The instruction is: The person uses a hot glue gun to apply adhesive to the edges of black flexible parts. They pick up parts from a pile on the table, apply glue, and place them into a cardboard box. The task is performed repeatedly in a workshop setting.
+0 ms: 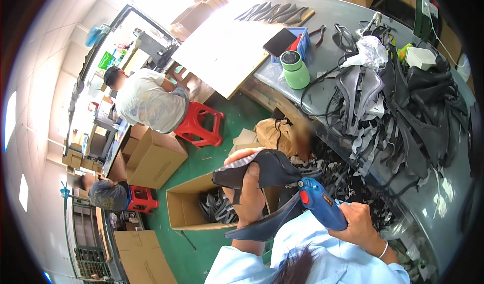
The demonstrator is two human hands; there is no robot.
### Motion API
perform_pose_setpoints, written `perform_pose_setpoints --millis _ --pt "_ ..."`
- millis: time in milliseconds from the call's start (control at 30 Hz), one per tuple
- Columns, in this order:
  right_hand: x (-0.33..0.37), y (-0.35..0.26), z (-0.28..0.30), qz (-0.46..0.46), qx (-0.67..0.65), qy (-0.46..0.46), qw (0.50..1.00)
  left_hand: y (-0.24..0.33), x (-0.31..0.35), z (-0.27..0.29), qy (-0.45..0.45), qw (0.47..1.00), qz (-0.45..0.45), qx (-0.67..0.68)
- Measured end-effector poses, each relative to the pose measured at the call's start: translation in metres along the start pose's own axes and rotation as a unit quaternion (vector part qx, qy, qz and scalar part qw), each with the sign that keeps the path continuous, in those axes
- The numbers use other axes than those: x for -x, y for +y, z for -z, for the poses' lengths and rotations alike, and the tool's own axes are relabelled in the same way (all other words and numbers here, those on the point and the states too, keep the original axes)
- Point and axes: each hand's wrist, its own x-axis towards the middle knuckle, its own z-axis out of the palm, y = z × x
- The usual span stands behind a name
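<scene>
My left hand (248,195) is closed around a black moulded piece (258,169), shaped somewhat like a bicycle saddle, with the thumb on its near side. A dark curved flap (269,224) hangs below, across my left wrist; whether it joins the piece I cannot tell. My right hand (357,224) is wrapped round the handle of a blue handheld power cutter (320,203) with a red button. The cutter's head meets or nearly meets the piece's right end; the exact contact is too small to tell.
A grey table (327,95) on the right bears heaped black pieces (418,112), a green bottle (295,71), a blue basket (304,44) and pliers (318,36). Below stands an open cardboard box (181,208) of black parts. Two people sit on red stools (199,125) to the left.
</scene>
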Motion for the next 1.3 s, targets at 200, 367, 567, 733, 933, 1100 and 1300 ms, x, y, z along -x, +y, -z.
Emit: perform_pose_setpoints --millis 200,367,567,733,933,1100,1300 --pt "-0.005 -0.008 0.000 0.001 -0.022 0.022 1.000 -0.010 0.013 -0.003 -0.004 0.999 -0.048 -0.010" --pt "-0.008 -0.013 0.000 -0.004 -0.032 0.033 0.999 -0.015 0.021 -0.012 -0.006 0.998 -0.067 0.013" --pt "-0.014 -0.018 0.002 0.007 -0.030 0.043 0.999 -0.020 0.031 -0.017 -0.019 0.994 -0.043 0.097" --pt "-0.017 -0.022 0.002 0.012 -0.025 0.057 0.998 -0.021 0.035 -0.020 -0.017 0.993 -0.015 0.120" --pt "-0.015 -0.022 0.003 0.016 0.055 0.053 0.997 -0.013 0.034 -0.015 -0.010 0.996 0.053 0.073" --pt "-0.015 -0.023 0.003 0.037 0.111 0.057 0.991 -0.004 0.026 -0.006 -0.073 0.992 0.101 0.015" --pt "-0.013 -0.021 0.002 0.044 0.114 0.056 0.991 0.001 0.013 0.004 -0.208 0.968 0.119 -0.075"
